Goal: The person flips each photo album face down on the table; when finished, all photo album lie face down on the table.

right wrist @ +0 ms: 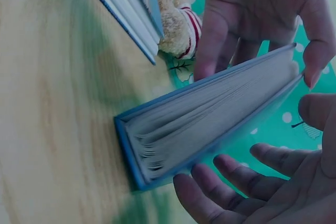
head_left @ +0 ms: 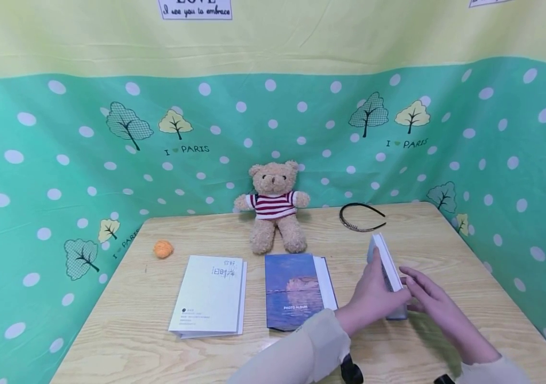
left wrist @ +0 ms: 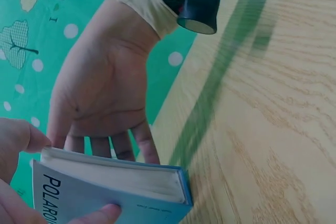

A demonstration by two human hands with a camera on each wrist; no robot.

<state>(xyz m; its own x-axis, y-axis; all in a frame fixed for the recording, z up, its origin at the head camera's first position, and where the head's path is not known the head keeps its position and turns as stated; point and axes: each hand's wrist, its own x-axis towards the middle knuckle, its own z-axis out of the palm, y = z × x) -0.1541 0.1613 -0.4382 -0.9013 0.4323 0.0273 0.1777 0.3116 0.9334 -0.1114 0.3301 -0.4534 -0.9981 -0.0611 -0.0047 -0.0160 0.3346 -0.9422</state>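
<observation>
A blue photo album, lettered "POLARO" in the left wrist view, stands on edge at the table's right side, tilted. My left hand grips it by one side, its thumb at the page edge and its fingers on the cover. Close by the opposite cover is my right hand, palm toward the album. In the right wrist view the right hand's fingers are spread and fairly straight at that cover; whether every fingertip touches is unclear. The album's pages show between its covers.
Left of my hands lie a photo album with a sea picture and a white book. A teddy bear sits against the backdrop. A black headband lies at the back right, an orange ball at the left.
</observation>
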